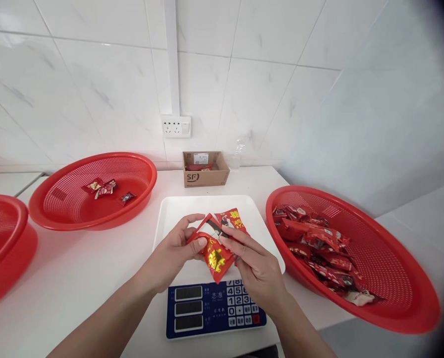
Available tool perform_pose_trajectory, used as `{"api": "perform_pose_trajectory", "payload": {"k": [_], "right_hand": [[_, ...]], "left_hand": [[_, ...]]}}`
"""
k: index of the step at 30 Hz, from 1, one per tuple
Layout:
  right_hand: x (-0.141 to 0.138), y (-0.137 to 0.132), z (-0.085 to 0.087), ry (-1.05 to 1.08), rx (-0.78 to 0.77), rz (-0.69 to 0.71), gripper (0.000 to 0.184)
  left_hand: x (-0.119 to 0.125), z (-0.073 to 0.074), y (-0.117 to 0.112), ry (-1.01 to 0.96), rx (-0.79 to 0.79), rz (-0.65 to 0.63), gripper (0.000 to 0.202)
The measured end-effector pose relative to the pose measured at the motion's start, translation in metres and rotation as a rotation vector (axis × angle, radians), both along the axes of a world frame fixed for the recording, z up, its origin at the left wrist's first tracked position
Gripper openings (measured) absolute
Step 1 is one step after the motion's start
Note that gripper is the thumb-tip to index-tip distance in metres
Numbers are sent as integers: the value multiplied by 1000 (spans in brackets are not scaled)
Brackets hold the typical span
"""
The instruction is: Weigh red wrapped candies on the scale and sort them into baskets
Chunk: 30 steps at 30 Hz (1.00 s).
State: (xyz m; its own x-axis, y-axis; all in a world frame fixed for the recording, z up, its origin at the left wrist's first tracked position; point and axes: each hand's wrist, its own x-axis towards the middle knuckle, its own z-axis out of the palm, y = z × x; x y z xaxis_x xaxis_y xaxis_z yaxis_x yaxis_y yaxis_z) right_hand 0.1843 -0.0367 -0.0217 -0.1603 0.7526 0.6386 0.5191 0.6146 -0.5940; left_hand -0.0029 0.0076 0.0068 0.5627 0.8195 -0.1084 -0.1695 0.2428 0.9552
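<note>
Over the white tray [184,206] of a weighing scale, both hands are on a shiny red packet [216,256] with gold print. My left hand [182,243] grips its left side, thumb in front. The fingers of my right hand [257,263] are closed at its upper right edge, by a dark strip. Whether that strip is part of the packet or a separate piece, I cannot tell. A second red packet [235,216] with gold characters lies on the tray just behind, partly covered by the hands. Below them is the blue keypad panel [214,323] with dark displays.
At right, a red perforated basket [401,263] holds many red wrapped packets [326,243]. A similar basket [136,164] at left contains several small packets [105,189]; another basket [5,248] is cut off at the left edge. A small cardboard box [207,178] stands near the wall socket [176,126].
</note>
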Motion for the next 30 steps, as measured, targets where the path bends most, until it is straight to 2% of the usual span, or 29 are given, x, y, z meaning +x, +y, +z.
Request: {"api": "perform_pose_trajectory", "payload": {"k": [3,5,8,11,13,15,18,21,25,30], "right_hand": [[3,-2,0,-42,-8,14,49],[8,-4,1,-66,-36,-40,44],[21,-3,3,-86,-158,-251,33],[32,0,2,-199,-344,-426,37],[35,2,-1,-301,-449,-435,45],[33,4,-6,-368,-507,-395,49],[25,7,-12,-414,-517,-335,49],[14,12,-12,-444,-510,-292,48],[8,13,-1,-481,-527,-240,48],[25,-3,17,-487,-559,-249,47]], "left_hand": [[-2,-1,4,19,56,-2,44],[-7,-1,8,112,141,6,45],[-15,-1,16,445,390,88,45],[-17,-5,19,804,665,142,45],[-13,-10,16,913,790,51,49],[-7,-16,11,955,869,-93,55],[2,-24,5,1013,922,-227,59],[4,-26,5,1058,977,-248,51],[-7,-19,9,1102,975,-247,41],[-23,-11,12,1076,910,-231,46]]}}
